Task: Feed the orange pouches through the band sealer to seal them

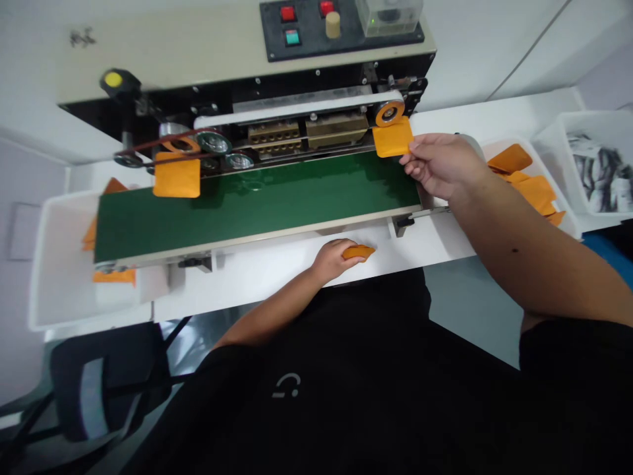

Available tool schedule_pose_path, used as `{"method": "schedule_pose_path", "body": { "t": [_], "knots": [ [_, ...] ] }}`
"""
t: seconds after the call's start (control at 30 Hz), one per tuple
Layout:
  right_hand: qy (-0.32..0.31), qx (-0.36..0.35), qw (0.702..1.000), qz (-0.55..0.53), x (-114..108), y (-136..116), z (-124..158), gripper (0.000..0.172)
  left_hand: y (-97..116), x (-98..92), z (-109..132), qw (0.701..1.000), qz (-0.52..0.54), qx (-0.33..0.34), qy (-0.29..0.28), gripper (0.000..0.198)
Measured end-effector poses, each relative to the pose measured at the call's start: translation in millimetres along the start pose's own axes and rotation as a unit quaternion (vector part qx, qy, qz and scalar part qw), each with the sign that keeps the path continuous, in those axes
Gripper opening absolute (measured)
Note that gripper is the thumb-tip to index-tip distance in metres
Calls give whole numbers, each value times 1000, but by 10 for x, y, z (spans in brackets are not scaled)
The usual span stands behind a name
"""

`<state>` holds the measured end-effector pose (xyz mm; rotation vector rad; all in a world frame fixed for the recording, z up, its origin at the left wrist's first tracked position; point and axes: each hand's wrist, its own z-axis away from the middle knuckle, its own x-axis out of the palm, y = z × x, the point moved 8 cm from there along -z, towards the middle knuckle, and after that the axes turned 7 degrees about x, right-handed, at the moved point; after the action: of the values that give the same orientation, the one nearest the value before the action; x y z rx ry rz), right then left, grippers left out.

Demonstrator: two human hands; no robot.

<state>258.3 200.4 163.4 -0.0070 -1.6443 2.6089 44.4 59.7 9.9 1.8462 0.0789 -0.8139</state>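
Hands at a belt-fed machine (163, 46). The right hand (438, 165) is pinching the right edge of an orange pouch (392, 137) between thumb and fingertips; the pouch is lying just below the right-end roller (390, 113), its upper edge at the machine's front. Gripping only this edge is probably leaving the fingers apart from the roller. The left hand (332, 260) is closing around a small orange bundle (359, 252), seemingly several pouches, over the worktop (257, 270), presumably as a ready supply. A second pouch (177, 177) is sitting beneath the left-end rollers, above the green belt (297, 198). The right bin (568, 214), holding loose orange pouches, is standing near the right hand, apparently for short reaching. The left bin (54, 264), also containing orange pieces, is standing at the belt's left end, a position probably suiting catching.
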Motion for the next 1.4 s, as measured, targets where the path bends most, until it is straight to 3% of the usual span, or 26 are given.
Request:
{"method": "schedule_pose_path", "body": {
  "t": [0.13, 0.2, 0.3, 0.4, 0.5, 0.63, 0.73, 0.87, 0.97, 1.07, 1.27, 1.4],
  "knots": [
    [-4, 48, 999, -20, 242, 26, 4, 13, 4, 2, 0, 1000, 1, 0, -2, 34],
    [-7, 37, 999, -27, 320, 38, 111, 8, 8, -4, 0, 1000, 0, 0, 1, 34],
    [7, -24, 999, -44, 328, 163, 447, 22, 24, -20, 0, 1000, -2, 2, 6, 32],
    [7, -103, 995, -12, 303, 521, 876, 22, 62, -45, 3, 1000, 8, 13, 11, 28],
    [3, -176, 976, 129, 305, 1035, 1153, 17, 99, -76, 4, 999, 18, 25, 21, 28],
    [38, -223, 934, 277, 268, 1638, 1143, 35, 82, -91, -3, 999, 20, 9, 28, 27],
    [28, -212, 935, 284, 266, 1908, 1012, 48, 40, -69, -5, 1000, 16, -11, 21, 28],
    [1, -200, 937, 286, 307, 2069, 902, 38, -18, -44, 2, 999, 9, -33, 15, 39],
    [17, -188, 950, 250, 257, 2117, 865, 24, -42, -40, 5, 998, 27, -46, 15, 42],
    [52, -199, 960, 191, 152, 2035, 920, 22, -48, -46, 8, 997, 48, -58, 15, 41],
    [50, -186, 980, 56, -77, 1499, 1176, 24, -16, -54, -6, 998, 40, -38, 15, 30],
    [60, -123, 987, -81, -393, 1059, 1048, 28, 11, -45, -12, 1000, 25, -4, 18, 28]
  ]
}}
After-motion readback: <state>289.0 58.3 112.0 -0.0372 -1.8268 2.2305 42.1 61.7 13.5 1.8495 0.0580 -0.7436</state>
